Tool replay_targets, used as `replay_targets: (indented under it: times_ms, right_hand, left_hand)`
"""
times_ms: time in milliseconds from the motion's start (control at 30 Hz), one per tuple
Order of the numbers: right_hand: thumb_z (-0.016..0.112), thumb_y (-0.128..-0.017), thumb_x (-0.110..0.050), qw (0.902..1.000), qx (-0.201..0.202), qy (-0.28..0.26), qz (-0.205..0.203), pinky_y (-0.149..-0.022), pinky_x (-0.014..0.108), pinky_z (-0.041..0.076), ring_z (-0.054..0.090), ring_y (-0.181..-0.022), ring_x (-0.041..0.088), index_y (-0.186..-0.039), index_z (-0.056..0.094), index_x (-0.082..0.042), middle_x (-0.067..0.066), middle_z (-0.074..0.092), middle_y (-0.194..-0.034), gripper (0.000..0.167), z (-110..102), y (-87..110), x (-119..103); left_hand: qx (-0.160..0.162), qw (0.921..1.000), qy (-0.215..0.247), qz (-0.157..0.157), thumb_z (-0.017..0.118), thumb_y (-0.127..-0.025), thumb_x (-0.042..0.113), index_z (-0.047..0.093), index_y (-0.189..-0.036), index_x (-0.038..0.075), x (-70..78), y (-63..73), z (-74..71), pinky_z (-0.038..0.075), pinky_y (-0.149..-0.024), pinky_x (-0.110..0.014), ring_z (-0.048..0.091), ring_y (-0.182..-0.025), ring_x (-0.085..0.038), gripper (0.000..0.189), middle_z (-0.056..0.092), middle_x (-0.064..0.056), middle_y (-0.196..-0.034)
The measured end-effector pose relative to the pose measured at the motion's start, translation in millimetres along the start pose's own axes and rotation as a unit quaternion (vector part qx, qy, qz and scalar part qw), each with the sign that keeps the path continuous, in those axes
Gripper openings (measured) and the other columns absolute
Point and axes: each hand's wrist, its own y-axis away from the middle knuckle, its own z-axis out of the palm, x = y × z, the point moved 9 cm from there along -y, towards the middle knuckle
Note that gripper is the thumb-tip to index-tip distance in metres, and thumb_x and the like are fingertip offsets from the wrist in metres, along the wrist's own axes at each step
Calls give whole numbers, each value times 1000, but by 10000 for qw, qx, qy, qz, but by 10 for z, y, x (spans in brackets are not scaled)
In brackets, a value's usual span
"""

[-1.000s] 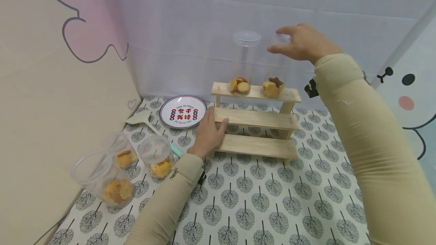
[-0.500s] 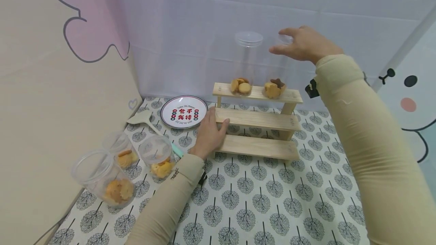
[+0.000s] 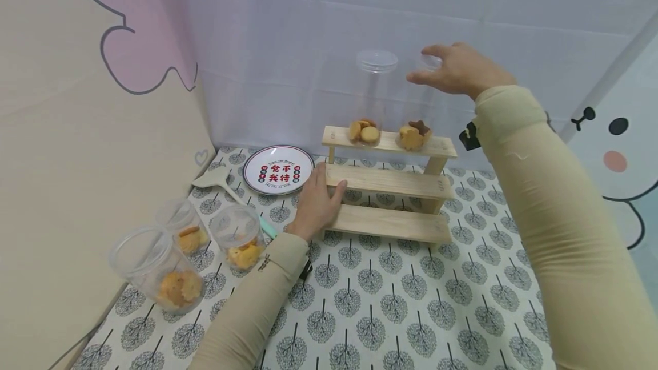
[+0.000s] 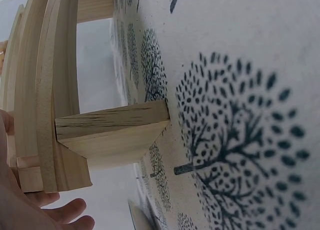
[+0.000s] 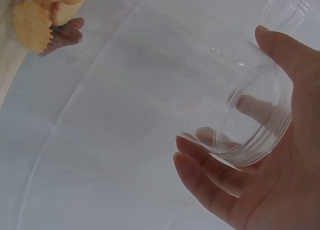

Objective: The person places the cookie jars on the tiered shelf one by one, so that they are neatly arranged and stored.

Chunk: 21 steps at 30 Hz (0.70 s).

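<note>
On the top tier of a three-tier wooden display rack [image 3: 389, 180] stand two tall clear jars. My right hand [image 3: 460, 70] grips the right jar [image 5: 235, 99] around its upper end, thumb on one side and fingers on the other. Cookies [image 3: 413, 136], one of them a dark star, lie at the bottom of this jar. The left jar [image 3: 377, 81] beside it has a clear lid and round cookies [image 3: 364, 130]. My left hand [image 3: 316, 201] holds the rack's left end, with the thumb at the front and the fingers along the side.
Three clear jars with cookies stand at the left: a large jar [image 3: 141, 250], a rear jar [image 3: 177, 216] and a jar [image 3: 236, 224] nearer the rack. A white plate [image 3: 279, 169] lies beside the rack, near a spatula [image 3: 216, 179] with a green handle. A white curtain [image 3: 267, 73] hangs behind.
</note>
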Motion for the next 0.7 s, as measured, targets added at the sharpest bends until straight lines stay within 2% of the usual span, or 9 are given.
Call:
replay_targets:
  times_ms: [167,300,400,500,600,700]
  right_hand:
    - [49,-88,-75,9990,165,-417,90,-112,75,16,10,-147,53,-160,-9,-27,27,1,-163,104,-58,79,55]
    - [52,-90,-71,9963,436,-729,90,-110,75,21,17,-145,54,-159,-13,-28,28,6,-163,105,-187,310,171]
    - [52,-94,-64,9971,535,-537,-55,-104,77,25,26,-139,58,-161,-9,-25,34,13,-160,99,-245,597,324]
    - [53,-96,-59,9974,700,-142,-69,-99,79,27,30,-133,59,-162,-3,-20,39,19,-155,94,-235,953,578]
    - [53,-97,-58,9944,998,332,121,-94,80,29,31,-126,62,-161,3,-14,42,21,-150,92,-179,1330,911]
    - [52,-96,-60,9853,1502,638,498,-90,79,32,32,-119,61,-160,10,-9,43,24,-146,92,-108,1712,1272]
  left_hand:
    - [6,10000,-20,33,24,-100,68,9,-160,5,5,-1,3,20,-123,-49,21,-150,-35,88,13,-16,-166]
    - [3,10000,46,13,23,-99,69,9,-160,5,12,3,17,20,-123,-49,20,-150,-35,89,13,-15,-166]
    - [-26,10000,86,-22,23,-99,69,8,-160,6,6,15,25,19,-123,-50,20,-150,-35,89,12,-14,-166]
    - [-46,9999,134,-53,25,-99,68,8,-160,7,-13,29,18,18,-123,-49,20,-150,-36,88,12,-13,-167]
    - [-52,9998,183,-86,26,-99,68,8,-161,8,-36,32,-2,17,-123,-50,21,-150,-37,87,11,-13,-167]
    - [-92,9997,177,-156,24,-98,70,6,-161,10,-65,21,-9,17,-122,-50,20,-150,-37,88,10,-12,-167]
